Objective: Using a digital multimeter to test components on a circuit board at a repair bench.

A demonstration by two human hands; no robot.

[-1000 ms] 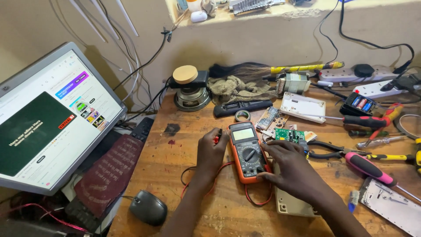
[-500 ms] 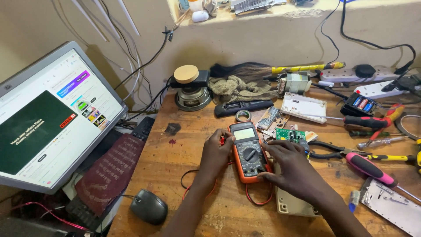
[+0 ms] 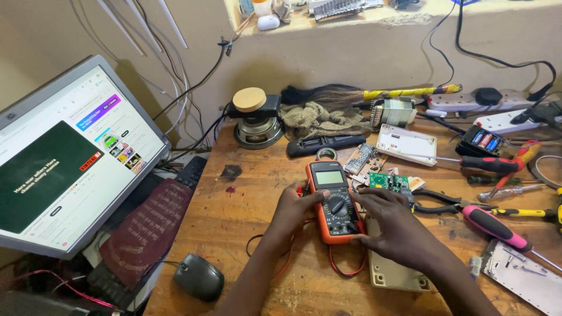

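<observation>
An orange digital multimeter [image 3: 332, 188] lies flat on the wooden workbench [image 3: 257, 193], with red test leads looping out beneath it. My left hand [image 3: 294, 208] grips its left edge, the thumb resting on the casing. My right hand [image 3: 393, 222] covers its lower right corner, fingertips at the dial and the sockets. A green circuit board [image 3: 387, 181] lies just right of the meter, above my right hand. A beige plastic case [image 3: 396, 274] sits partly under my right wrist.
A monitor [image 3: 70, 158] stands at the left, with a dark red cloth [image 3: 146, 225] and a mouse [image 3: 199, 276] below it. Pliers [image 3: 436, 202], screwdrivers [image 3: 497, 227], a white box [image 3: 407, 144], a remote [image 3: 325, 144], a speaker [image 3: 256, 126] and power strips [image 3: 486, 102] crowd the bench's back and right.
My left hand has shifted right from the red probe onto the meter's left edge. My right hand has stayed on the lower right of the meter.
</observation>
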